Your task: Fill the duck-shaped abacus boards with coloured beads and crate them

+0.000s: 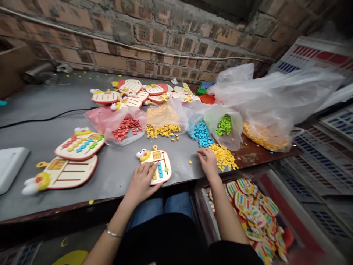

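My left hand [142, 180] lies over the left side of a small cream toy board [164, 162] with a duck-like head, fingers bent over its face and thumb at the near edge. The board carries a column of blue beads [160, 170], a green bead [166, 170] and some yellow ones partly under the fingers. My right hand [208, 162] is just left of a loose pile of yellow beads [224, 156], below the blue beads [202, 133] spilling from a bag. Its fingers are curled together; whatever they may hold is hidden.
Bags of red beads [125, 129], yellow beads [162, 130] and green beads [224, 125] stand behind. Two boards [74, 173] lie at left, more boards [132, 86] at the back. A large clear bag [264, 136] sits at right, above a crate of filled boards [256, 209].
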Motion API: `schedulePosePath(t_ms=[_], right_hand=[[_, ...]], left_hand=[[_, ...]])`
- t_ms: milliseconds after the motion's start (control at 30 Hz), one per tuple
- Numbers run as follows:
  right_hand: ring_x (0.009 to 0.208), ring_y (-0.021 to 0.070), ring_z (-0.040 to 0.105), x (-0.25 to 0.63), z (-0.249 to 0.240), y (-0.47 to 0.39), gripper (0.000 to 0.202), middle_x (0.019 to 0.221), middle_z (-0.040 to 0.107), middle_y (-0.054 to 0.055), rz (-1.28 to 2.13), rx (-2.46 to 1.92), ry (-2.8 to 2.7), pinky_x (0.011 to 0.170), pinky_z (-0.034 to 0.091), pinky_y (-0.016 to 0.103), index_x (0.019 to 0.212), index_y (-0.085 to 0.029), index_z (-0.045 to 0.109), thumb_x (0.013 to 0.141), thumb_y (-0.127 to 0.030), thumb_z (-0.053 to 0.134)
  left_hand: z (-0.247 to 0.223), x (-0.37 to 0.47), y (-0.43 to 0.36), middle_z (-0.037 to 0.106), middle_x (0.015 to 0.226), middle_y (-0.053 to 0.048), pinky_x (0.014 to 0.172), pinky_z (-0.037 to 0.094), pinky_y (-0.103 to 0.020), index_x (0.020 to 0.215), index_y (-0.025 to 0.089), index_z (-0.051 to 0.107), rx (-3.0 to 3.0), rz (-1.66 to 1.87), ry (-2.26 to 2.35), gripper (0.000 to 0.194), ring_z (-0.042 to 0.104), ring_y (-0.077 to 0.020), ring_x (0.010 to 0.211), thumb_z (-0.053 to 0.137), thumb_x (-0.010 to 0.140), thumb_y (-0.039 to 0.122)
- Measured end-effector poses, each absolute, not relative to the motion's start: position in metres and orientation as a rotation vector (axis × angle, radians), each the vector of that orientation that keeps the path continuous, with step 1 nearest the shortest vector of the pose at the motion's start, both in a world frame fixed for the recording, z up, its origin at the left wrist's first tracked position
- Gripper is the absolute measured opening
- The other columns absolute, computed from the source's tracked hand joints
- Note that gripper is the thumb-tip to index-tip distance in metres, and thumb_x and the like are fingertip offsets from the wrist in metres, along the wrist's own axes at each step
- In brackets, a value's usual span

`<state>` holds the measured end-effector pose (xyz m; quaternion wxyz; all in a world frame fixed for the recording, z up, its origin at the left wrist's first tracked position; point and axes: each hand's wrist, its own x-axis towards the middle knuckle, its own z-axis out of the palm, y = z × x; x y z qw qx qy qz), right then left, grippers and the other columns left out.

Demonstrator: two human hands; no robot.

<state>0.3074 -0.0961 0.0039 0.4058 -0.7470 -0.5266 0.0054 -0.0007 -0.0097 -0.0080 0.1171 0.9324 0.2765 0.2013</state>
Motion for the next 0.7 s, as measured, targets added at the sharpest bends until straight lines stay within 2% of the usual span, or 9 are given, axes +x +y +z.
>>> schedulePosePath(t_ms=[133, 300, 433, 533, 633, 700], right_hand=[[0.082, 0.0204, 0.06, 0.25, 0.018, -0.054, 0.009, 0.088, 0.063, 0.006, 0.23, -1.629, -1.499, 0.076, 0.05, 0.034, 0.086, -0.021, 0.066, 0.087, -0.022, 0.058], [0.08, 0.0177, 0.057, 0.216, 0.01, -0.007, 0.01, 0.08, 0.061, 0.003, 0.303, -1.629, -1.776, 0.075, 0.046, 0.029, 0.079, -0.02, 0.065, 0.086, -0.013, 0.06], [0.083, 0.0193, 0.054, 0.212, 0.008, -0.007, 0.01, 0.079, 0.06, 0.004, 0.228, -1.763, -1.903, 0.075, 0.045, 0.03, 0.076, -0.018, 0.065, 0.085, -0.014, 0.062], [0.083, 0.0184, 0.055, 0.216, 0.018, -0.028, 0.009, 0.08, 0.062, 0.004, 0.318, -1.637, -2.048, 0.077, 0.045, 0.03, 0.077, -0.018, 0.065, 0.085, -0.017, 0.063], [0.083, 0.0169, 0.059, 0.247, 0.029, -0.052, 0.009, 0.082, 0.066, 0.003, 0.381, -1.517, -1.899, 0.08, 0.046, 0.03, 0.082, -0.02, 0.065, 0.087, -0.026, 0.062], [0.081, 0.0178, 0.06, 0.291, 0.032, -0.064, 0.013, 0.084, 0.067, 0.004, 0.195, -1.637, -1.535, 0.077, 0.048, 0.031, 0.083, -0.019, 0.065, 0.088, -0.029, 0.058]], left_hand=[[-0.006, -0.001, -0.01, 0.05, 0.132, -0.014, 0.099, 0.037, -0.044, 0.14, 0.017, 0.04, 2.722, 0.587, 0.816, 0.065, 0.044, -0.0309, 0.121, 0.058, 0.084, 0.044], [-0.008, -0.003, -0.009, 0.052, 0.13, -0.013, 0.096, 0.041, -0.043, 0.141, 0.019, 0.041, 2.735, 0.625, 0.804, 0.064, 0.047, -0.031, 0.119, 0.058, 0.084, 0.043], [-0.012, -0.002, -0.007, 0.054, 0.129, -0.013, 0.093, 0.043, -0.043, 0.14, 0.021, 0.042, 2.742, 0.67, 0.795, 0.063, 0.05, -0.0309, 0.116, 0.058, 0.084, 0.044], [-0.016, -0.002, -0.005, 0.056, 0.127, -0.014, 0.09, 0.044, -0.044, 0.139, 0.019, 0.043, 2.767, 0.695, 0.79, 0.063, 0.051, -0.0316, 0.113, 0.058, 0.084, 0.045], [-0.019, -0.002, -0.004, 0.056, 0.126, -0.014, 0.089, 0.044, -0.044, 0.139, 0.019, 0.043, 2.775, 0.706, 0.789, 0.063, 0.052, -0.0319, 0.112, 0.058, 0.083, 0.045], [-0.02, -0.002, -0.004, 0.056, 0.126, -0.013, 0.09, 0.044, -0.044, 0.14, 0.02, 0.042, 2.771, 0.7, 0.788, 0.063, 0.052, -0.0318, 0.113, 0.058, 0.083, 0.044]])
